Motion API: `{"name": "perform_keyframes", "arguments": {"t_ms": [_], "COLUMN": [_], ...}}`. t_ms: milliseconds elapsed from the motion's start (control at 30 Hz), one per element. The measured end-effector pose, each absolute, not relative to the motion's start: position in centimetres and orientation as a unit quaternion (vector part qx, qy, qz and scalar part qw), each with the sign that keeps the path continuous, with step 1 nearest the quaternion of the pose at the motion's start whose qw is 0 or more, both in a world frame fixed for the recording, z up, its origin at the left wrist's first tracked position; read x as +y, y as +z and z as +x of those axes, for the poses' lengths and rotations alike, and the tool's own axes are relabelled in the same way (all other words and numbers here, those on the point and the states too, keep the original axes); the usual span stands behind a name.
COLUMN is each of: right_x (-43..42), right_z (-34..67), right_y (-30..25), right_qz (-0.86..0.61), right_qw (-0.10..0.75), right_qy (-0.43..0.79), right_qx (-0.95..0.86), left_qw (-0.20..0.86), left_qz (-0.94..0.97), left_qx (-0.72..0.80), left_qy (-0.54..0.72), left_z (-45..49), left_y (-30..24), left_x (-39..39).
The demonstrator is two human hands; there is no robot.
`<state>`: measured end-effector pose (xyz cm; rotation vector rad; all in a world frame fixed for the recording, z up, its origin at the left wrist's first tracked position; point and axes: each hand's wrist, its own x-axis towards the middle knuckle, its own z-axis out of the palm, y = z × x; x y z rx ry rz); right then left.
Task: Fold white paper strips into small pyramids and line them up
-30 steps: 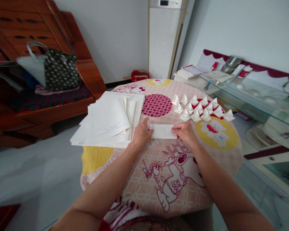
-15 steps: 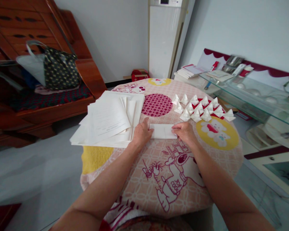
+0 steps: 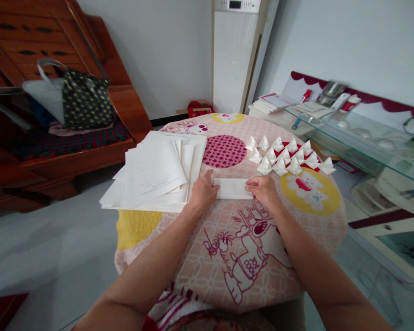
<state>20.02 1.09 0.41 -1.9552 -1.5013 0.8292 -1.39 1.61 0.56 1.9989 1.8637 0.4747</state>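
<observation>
A folded white paper strip [image 3: 232,188] lies flat on the round table with its pink cartoon cloth [image 3: 248,257]. My left hand [image 3: 203,192] presses on the strip's left end, fingers curled down on it. On the right end rests my right hand [image 3: 264,190], fingers bent and pinching the edge. Just left of my left hand spreads a loose stack of white paper sheets [image 3: 157,171]. Beyond my right hand stand several small folded white paper shapes [image 3: 286,155] in rows.
A wooden bench [image 3: 55,138] with a patterned bag [image 3: 83,99] stands at the left. To the right is a glass shelf unit [image 3: 359,138] with books and small items. A tall white appliance [image 3: 232,55] stands behind the table against the wall.
</observation>
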Motion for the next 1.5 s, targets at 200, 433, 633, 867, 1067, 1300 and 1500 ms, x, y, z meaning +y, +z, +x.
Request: {"name": "perform_keyframes", "arguments": {"t_ms": [200,433,633,867,1067,1300,1500], "right_x": [1.3,1.4,1.5,1.2,1.2,1.1,1.0], "right_z": [20.0,20.2,19.6,19.6,19.7,19.9,19.3], "right_y": [0.2,0.1,0.8,1.3,1.5,1.5,1.8], "right_qz": [-0.725,-0.722,-0.729,-0.73,-0.731,-0.724,-0.714], "right_qw": [0.253,0.22,0.161,0.126,0.121,0.126,0.172], "right_qy": [0.299,0.243,0.166,0.142,0.149,0.15,0.117], "right_qx": [-0.567,-0.609,-0.645,-0.656,-0.655,-0.661,-0.668], "left_qw": [0.17,0.134,0.076,0.183,0.161,0.116,0.119], "left_qz": [0.716,0.738,0.8,0.853,0.862,0.888,0.893], "left_qx": [0.659,0.644,0.521,0.387,0.438,0.419,0.409], "left_qy": [0.155,0.148,0.287,0.299,0.197,0.146,0.149], "left_z": [-1.3,-1.5,-1.8,-1.8,-1.4,-1.0,-1.3], "left_y": [0.4,-0.4,-2.0,-2.9,-1.5,-1.3,-1.5], "left_x": [1.7,1.9,3.1,4.3,3.3,2.0,1.9]}}
